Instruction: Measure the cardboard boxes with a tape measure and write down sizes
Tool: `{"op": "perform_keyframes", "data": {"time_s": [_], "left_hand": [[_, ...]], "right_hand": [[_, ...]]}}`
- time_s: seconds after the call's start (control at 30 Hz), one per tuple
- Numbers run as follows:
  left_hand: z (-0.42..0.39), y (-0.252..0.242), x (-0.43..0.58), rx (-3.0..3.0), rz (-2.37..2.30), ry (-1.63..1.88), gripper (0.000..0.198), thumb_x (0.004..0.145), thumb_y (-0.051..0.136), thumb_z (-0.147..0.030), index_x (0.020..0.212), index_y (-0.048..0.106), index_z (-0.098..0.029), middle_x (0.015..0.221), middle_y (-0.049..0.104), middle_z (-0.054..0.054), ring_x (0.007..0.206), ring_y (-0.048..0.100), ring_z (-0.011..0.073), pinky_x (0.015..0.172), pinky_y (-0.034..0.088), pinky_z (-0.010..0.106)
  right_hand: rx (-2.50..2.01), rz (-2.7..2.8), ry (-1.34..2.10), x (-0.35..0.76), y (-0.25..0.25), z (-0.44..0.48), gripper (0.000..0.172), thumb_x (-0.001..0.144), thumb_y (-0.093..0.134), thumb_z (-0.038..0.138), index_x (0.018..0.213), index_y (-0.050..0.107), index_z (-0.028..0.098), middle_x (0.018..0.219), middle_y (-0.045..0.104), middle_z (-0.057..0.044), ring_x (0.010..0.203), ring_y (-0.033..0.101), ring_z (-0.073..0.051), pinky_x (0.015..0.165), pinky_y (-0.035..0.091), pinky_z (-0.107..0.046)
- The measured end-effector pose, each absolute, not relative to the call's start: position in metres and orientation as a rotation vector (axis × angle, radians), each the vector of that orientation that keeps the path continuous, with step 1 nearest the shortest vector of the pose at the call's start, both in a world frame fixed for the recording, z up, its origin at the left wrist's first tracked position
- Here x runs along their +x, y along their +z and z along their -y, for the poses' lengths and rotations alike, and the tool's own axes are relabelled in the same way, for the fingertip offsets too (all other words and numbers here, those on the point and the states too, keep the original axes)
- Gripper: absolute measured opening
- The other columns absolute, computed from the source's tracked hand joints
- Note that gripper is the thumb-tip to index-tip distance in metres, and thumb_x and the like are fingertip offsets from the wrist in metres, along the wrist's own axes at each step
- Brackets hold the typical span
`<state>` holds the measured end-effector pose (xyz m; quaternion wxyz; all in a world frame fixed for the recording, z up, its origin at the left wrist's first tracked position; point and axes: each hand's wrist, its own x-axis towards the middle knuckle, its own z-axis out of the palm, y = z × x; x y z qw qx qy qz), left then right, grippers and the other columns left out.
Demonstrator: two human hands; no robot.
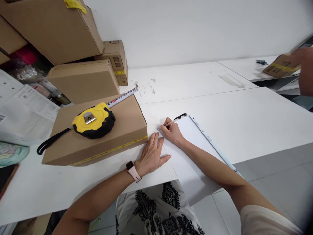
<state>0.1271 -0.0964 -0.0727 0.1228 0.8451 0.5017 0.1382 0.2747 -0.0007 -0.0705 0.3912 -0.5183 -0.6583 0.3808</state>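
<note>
My right hand (pixel 172 131) is closed around a pen (pixel 176 119) with a black clip, its tip resting on the top left corner of a white sheet of paper (pixel 195 147). Just to the left, my left hand (pixel 152 154) lies flat and open on the paper's edge; a pale pink watch is on that wrist. A flat cardboard box (pixel 127 130) sits beside my left hand, touching distance away. On the box lies a yellow and black tape measure (pixel 94 120), its blade (pixel 122 95) pulled out along the box's far edge.
Several cardboard boxes (pixel 83 80) are stacked at the back left against the wall. Printed papers (pixel 22 107) lie at the far left. At the far right another person's hand (pixel 304 70) holds a small cardboard box (pixel 281 65) over a neighbouring white table (pixel 244 68).
</note>
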Motion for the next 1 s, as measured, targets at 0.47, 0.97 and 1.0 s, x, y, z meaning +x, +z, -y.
{"op": "perform_keyframes", "data": {"time_s": [0.47,0.97,1.0], "left_hand": [[0.0964,-0.0718,0.1276,2.477,-1.464,0.381,0.074,0.091,0.059,-0.053,0.141,0.044,-0.001,0.155,0.032,0.032,0.148,0.025,0.0427,0.116,0.033,0.056],[0.0962,-0.0716,0.1272,2.509,-1.467,0.374,0.074,0.091,0.059,-0.054,0.14,0.046,0.0,0.154,0.035,0.032,0.148,0.027,0.0425,0.117,0.033,0.055],[0.0962,-0.0711,0.1273,2.508,-1.471,0.37,0.074,0.091,0.059,-0.054,0.14,0.046,0.0,0.154,0.035,0.032,0.148,0.027,0.0425,0.116,0.033,0.055]], "right_hand": [[-1.322,1.676,0.949,0.2753,-0.0694,0.001,0.014,0.079,0.054,0.024,0.07,0.042,0.023,0.054,0.039,0.008,0.052,0.039,-0.012,0.053,0.029,-0.028],[-1.31,1.66,0.953,0.279,-0.0695,-0.0015,0.014,0.079,0.053,0.026,0.07,0.043,0.024,0.056,0.041,0.008,0.054,0.039,-0.012,0.055,0.029,-0.027],[-1.309,1.667,0.952,0.2788,-0.0693,-0.0012,0.014,0.08,0.053,0.026,0.071,0.043,0.024,0.055,0.041,0.008,0.054,0.039,-0.012,0.055,0.029,-0.027]]}}
